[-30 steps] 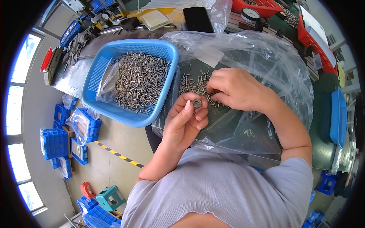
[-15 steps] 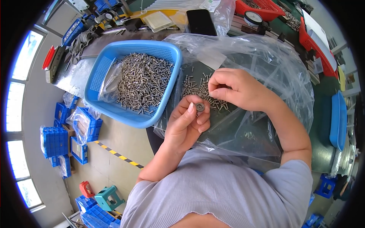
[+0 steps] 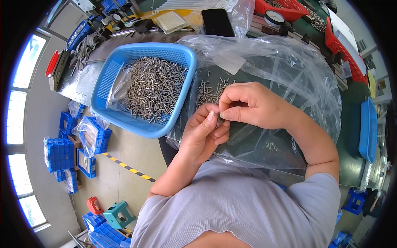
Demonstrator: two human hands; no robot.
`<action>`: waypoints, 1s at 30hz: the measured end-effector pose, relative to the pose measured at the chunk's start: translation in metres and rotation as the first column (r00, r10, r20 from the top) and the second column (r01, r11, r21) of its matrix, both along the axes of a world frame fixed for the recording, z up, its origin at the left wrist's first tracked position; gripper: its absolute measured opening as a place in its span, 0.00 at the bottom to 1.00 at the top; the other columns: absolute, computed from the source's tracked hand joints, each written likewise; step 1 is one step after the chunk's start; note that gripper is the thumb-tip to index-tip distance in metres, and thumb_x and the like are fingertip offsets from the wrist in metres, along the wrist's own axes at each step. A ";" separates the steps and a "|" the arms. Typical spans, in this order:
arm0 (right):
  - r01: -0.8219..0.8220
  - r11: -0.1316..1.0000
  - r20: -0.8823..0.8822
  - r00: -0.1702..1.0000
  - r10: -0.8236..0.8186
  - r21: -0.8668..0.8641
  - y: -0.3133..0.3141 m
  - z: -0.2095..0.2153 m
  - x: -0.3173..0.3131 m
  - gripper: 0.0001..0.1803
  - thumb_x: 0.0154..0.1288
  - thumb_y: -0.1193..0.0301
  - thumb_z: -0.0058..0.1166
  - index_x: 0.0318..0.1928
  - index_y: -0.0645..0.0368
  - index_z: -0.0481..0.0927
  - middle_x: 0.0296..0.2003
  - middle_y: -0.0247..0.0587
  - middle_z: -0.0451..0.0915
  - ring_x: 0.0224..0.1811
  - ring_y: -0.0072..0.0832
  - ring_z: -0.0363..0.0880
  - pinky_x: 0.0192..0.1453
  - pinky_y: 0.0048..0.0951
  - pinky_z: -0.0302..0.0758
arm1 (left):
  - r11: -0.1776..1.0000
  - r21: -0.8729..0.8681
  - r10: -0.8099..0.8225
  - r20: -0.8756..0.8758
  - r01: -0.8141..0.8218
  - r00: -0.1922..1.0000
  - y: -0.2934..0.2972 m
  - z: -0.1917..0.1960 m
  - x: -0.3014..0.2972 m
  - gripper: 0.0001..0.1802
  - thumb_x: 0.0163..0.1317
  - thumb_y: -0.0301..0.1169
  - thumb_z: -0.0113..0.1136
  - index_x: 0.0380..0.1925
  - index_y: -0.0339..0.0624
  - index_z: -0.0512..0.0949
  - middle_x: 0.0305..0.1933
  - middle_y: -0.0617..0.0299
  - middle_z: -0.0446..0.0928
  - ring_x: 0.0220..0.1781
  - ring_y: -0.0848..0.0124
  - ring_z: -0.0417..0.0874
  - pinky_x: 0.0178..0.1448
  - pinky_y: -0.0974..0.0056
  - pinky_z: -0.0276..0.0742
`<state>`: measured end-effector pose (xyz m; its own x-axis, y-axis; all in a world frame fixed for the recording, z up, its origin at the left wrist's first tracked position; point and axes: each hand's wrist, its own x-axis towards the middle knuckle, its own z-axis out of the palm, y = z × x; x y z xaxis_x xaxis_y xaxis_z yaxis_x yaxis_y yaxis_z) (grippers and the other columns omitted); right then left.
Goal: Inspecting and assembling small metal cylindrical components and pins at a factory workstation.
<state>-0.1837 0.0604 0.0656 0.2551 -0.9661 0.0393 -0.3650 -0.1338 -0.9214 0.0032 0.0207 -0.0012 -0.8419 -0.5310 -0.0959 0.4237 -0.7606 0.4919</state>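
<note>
My left hand [image 3: 203, 131] grips a small round metal ring [image 3: 220, 118] between thumb and fingers, in front of my chest. Right above the ring, my right hand [image 3: 252, 106] is closed in a pinch; whatever lies between its fingertips is hidden. Behind both hands, a loose pile of small metal pins [image 3: 209, 91] lies on a clear plastic sheet [image 3: 273, 142]. To the left stands a blue plastic basket [image 3: 144, 131] holding a heap of similar pins [image 3: 155, 89] and a crumpled clear bag [image 3: 118, 91].
A black phone [image 3: 218, 22] lies at the back beside a dial gauge [image 3: 274, 18]. Red baskets [image 3: 284, 11] stand at the far right, and a blue tray [image 3: 367, 130] sits at the right edge. Blue crates [image 3: 62, 153] are stacked on the floor at left.
My right hand has moved left and down from above the loose pins to the ring. The left hand stays nearly in place, still holding the ring.
</note>
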 end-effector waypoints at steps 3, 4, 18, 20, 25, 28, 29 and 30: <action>0.008 0.999 0.000 1.000 -0.008 -0.040 -0.003 0.000 0.006 0.06 0.57 0.74 0.59 0.33 0.61 0.76 0.30 0.34 0.74 0.34 0.23 0.73 0.38 0.24 0.69 | 1.000 -0.019 -0.001 0.010 0.002 1.000 -0.002 -0.001 0.001 0.11 0.67 0.38 0.55 0.40 0.42 0.71 0.33 0.61 0.73 0.25 0.79 0.62 0.28 0.73 0.60; 0.024 0.998 0.004 1.000 -0.023 -0.062 -0.002 0.000 0.007 0.07 0.56 0.75 0.60 0.34 0.61 0.76 0.31 0.35 0.74 0.35 0.24 0.73 0.39 0.25 0.70 | 0.998 -0.033 -0.047 -0.020 0.046 0.999 -0.004 -0.002 0.001 0.12 0.66 0.39 0.55 0.40 0.42 0.71 0.32 0.62 0.73 0.25 0.79 0.61 0.28 0.73 0.60; 0.032 0.978 -0.040 0.998 -0.041 -0.207 -0.002 0.000 -0.001 0.04 0.54 0.76 0.61 0.28 0.61 0.78 0.28 0.35 0.74 0.32 0.27 0.74 0.37 0.26 0.70 | 0.993 -0.031 0.115 0.000 -0.115 0.993 0.000 -0.005 -0.001 0.15 0.69 0.41 0.51 0.43 0.41 0.72 0.36 0.65 0.72 0.32 0.77 0.67 0.31 0.71 0.64; 0.014 0.975 -0.188 0.981 -0.057 -0.220 -0.004 -0.002 -0.011 0.05 0.52 0.75 0.61 0.29 0.61 0.79 0.27 0.37 0.75 0.31 0.31 0.75 0.36 0.29 0.70 | 0.995 -0.004 0.099 -0.045 -0.100 0.994 -0.001 -0.003 0.000 0.14 0.70 0.40 0.48 0.44 0.40 0.71 0.39 0.62 0.71 0.31 0.77 0.65 0.30 0.73 0.63; -0.074 0.979 -0.518 0.855 -0.035 -0.188 -0.001 -0.015 -0.018 0.06 0.48 0.75 0.61 0.29 0.60 0.79 0.27 0.39 0.74 0.34 0.38 0.76 0.38 0.36 0.72 | 0.995 0.031 0.095 -0.085 -0.092 0.992 -0.001 -0.003 -0.001 0.14 0.72 0.38 0.45 0.46 0.38 0.69 0.41 0.57 0.70 0.30 0.78 0.63 0.28 0.76 0.62; -0.091 0.964 -0.554 0.830 -0.066 -0.251 -0.004 -0.024 -0.017 0.06 0.48 0.74 0.61 0.28 0.59 0.78 0.27 0.40 0.73 0.36 0.40 0.75 0.40 0.38 0.72 | 0.996 0.033 0.087 -0.106 -0.084 0.991 -0.002 -0.004 -0.001 0.14 0.72 0.38 0.45 0.46 0.39 0.69 0.41 0.57 0.69 0.30 0.78 0.63 0.28 0.75 0.62; -0.088 0.962 -0.554 0.829 -0.074 -0.260 -0.004 -0.025 -0.016 0.06 0.48 0.74 0.61 0.28 0.59 0.78 0.28 0.40 0.73 0.36 0.39 0.75 0.40 0.38 0.73 | 0.997 0.028 0.080 -0.110 -0.078 0.991 -0.002 -0.004 -0.001 0.14 0.71 0.38 0.45 0.46 0.39 0.69 0.41 0.57 0.69 0.30 0.78 0.63 0.28 0.75 0.62; -0.090 0.962 -0.555 0.829 -0.072 -0.259 -0.004 -0.026 -0.016 0.06 0.48 0.74 0.61 0.28 0.59 0.78 0.28 0.40 0.73 0.36 0.39 0.75 0.40 0.38 0.73 | 0.997 0.022 0.073 -0.114 -0.071 0.991 -0.002 -0.004 -0.001 0.14 0.71 0.38 0.45 0.46 0.39 0.69 0.41 0.57 0.68 0.30 0.78 0.63 0.28 0.75 0.62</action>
